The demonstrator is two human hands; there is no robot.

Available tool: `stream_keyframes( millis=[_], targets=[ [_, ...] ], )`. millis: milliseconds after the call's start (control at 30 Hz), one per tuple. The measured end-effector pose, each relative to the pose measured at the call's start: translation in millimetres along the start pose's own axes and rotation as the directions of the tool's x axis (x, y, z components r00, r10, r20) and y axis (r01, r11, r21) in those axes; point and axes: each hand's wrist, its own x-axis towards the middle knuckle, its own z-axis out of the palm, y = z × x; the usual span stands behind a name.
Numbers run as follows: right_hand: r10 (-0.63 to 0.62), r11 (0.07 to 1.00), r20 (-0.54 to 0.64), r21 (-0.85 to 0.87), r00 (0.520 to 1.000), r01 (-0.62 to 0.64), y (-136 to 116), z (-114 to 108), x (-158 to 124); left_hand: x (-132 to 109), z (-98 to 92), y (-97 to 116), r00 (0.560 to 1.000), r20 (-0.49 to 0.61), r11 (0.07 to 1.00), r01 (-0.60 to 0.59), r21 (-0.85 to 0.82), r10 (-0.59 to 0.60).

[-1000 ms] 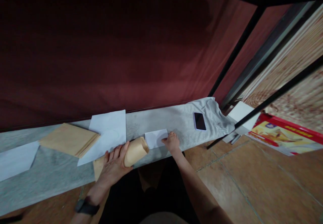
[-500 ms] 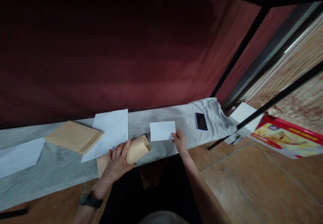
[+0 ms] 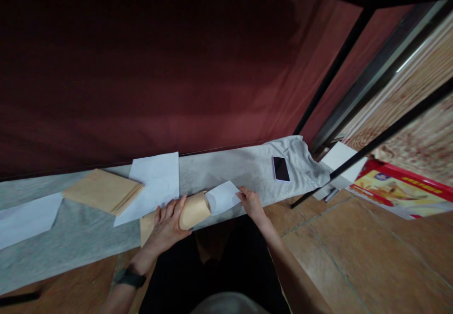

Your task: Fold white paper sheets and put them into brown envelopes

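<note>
My left hand grips a brown paper envelope near the front edge of the cloth-covered surface, and its mouth bulges toward the right. Between the fingertips of my right hand is the right side of a small white sheet of paper. The sheet's left edge is at the envelope's mouth; whether part of it lies inside cannot be made out. A stack of brown envelopes lies to the left, partly over larger white paper.
Another white sheet lies at the far left on the grey cloth. A phone rests to the right. Past the dark metal leg are a white box and a red and yellow box on the tiled floor.
My right hand has brought the white sheet left and slightly down, tilting it, to the envelope's mouth. My left hand keeps its grip on the envelope, nearly still.
</note>
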Motion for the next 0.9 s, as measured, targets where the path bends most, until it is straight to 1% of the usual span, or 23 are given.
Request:
stream_keyframes(
  millis=[167,267,400,467,533,633,700,900],
  targets=[
    [0.041,0.999,-0.013,-0.006,0.999,-0.041,-6,6,0,4,-2.6,7,0.999,0.011,0.998,-0.048,-0.036,0.048],
    [0.051,0.999,-0.035,-0.012,0.998,-0.051,-10,4,0,6,-2.5,10,0.997,0.040,0.996,-0.064,-0.059,0.067],
    [-0.009,0.999,-0.069,-0.052,0.998,0.006,-14,-4,0,10,-0.1,10,0.992,0.107,0.992,-0.055,-0.110,0.066],
    [-0.038,0.998,-0.082,-0.058,0.996,0.034,-15,-5,-1,12,0.2,11,0.991,0.119,0.993,-0.047,-0.111,0.060],
    [-0.020,1.000,-0.104,-0.018,0.994,0.018,-14,-3,-1,14,-0.9,13,0.992,0.108,0.994,-0.054,-0.098,0.065],
    [0.060,0.993,-0.144,0.113,0.988,-0.043,-10,2,-1,14,-3.5,18,0.994,0.067,0.994,-0.078,-0.076,0.084],
    [0.085,0.982,-0.158,0.179,0.984,-0.056,-7,4,-1,14,-4.5,21,0.995,0.056,0.994,-0.082,-0.070,0.086],
    [0.119,0.964,-0.201,0.257,0.972,-0.065,2,-5,6,16,-1.3,18,0.988,0.099,0.992,-0.111,-0.065,0.117]
  ],
)
